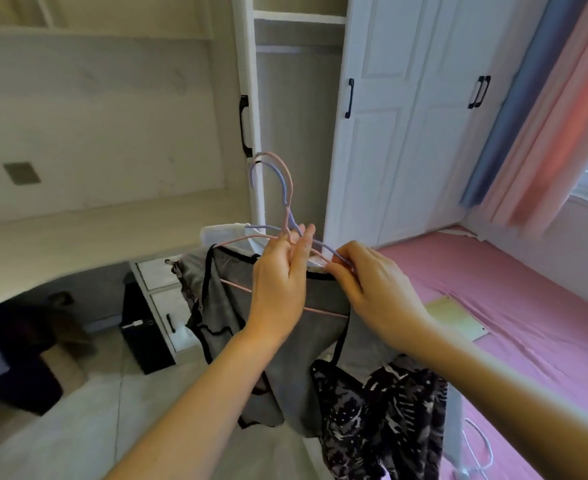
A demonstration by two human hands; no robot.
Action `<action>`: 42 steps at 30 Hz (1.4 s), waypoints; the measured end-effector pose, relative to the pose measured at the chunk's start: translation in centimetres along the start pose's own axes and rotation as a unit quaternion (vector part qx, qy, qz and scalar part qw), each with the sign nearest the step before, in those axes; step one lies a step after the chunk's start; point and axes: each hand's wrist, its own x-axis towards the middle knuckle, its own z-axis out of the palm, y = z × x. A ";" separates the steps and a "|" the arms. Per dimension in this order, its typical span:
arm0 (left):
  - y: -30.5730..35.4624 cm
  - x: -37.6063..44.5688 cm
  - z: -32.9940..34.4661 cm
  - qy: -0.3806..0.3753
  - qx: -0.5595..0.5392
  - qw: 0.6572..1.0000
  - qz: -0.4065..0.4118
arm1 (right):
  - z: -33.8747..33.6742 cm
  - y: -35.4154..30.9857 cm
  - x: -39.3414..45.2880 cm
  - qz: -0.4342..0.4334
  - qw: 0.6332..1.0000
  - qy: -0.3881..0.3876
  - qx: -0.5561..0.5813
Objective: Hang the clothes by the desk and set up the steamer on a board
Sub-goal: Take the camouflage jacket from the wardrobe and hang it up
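Grey fabric with black piping, a sleeveless top [275, 341], hangs on a pink hanger [237, 286] held up in front of the open wardrobe [382, 133]. A lilac hanger [287, 188] is bunched together with the pink one, their two hooks rising side by side toward the edge of the wardrobe door. The left hand [278, 289] grips the necks of both hangers just below the hooks, fingers curled round the wires with the fingertips pointing up. The right hand [372, 289] pinches the right shoulder wires of the hangers between thumb and fingers, just beside the top's neckline. A black-and-white patterned garment [382, 420] droops low at the right, below the grey top; which hanger carries it cannot be told. Another patterned piece [187, 282] peeks out behind the top's left edge.

Behind the hands a white object [221, 233] lies on the corner of the pale table [78, 230], too hidden to name. Under the table stand a white drawer unit [168, 306] and a black computer tower [140, 330]. To the right, a bed with a pink sheet [527, 306] carries a pale rectangular board [458, 317], and pink and blue curtains [534, 116] hang by the window.
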 end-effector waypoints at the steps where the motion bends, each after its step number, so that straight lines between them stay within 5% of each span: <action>1: 0.1 -0.5 -0.5 0.009 0.005 1.000 -0.003 | 0.2 -0.2 0.0 -0.004 1.000 -0.006 0.009; 7: -0.2 -2.5 -4.2 0.035 0.027 0.999 -0.031 | 2.3 -2.4 0.4 -0.020 0.998 -0.027 0.061; 11: -1.0 -3.2 -8.3 0.057 0.157 0.986 -0.002 | 4.1 -4.2 1.0 -0.039 0.994 -0.038 0.091; 18: -2.3 -6.2 -17.9 0.169 0.299 0.936 0.074 | 8.2 -9.0 2.9 -0.074 0.983 -0.071 0.149; 23: -2.7 -8.4 -26.8 0.279 0.389 0.871 0.110 | 11.9 -13.7 4.4 -0.087 0.976 -0.103 0.170; 32: -6.3 -10.0 -41.9 0.150 0.426 0.892 -0.025 | 19.5 -23.2 6.7 -0.126 0.957 -0.168 0.198; 42: -10.3 -12.5 -52.5 0.186 0.422 0.886 -0.039 | 27.7 -31.3 8.8 -0.157 0.943 -0.194 0.222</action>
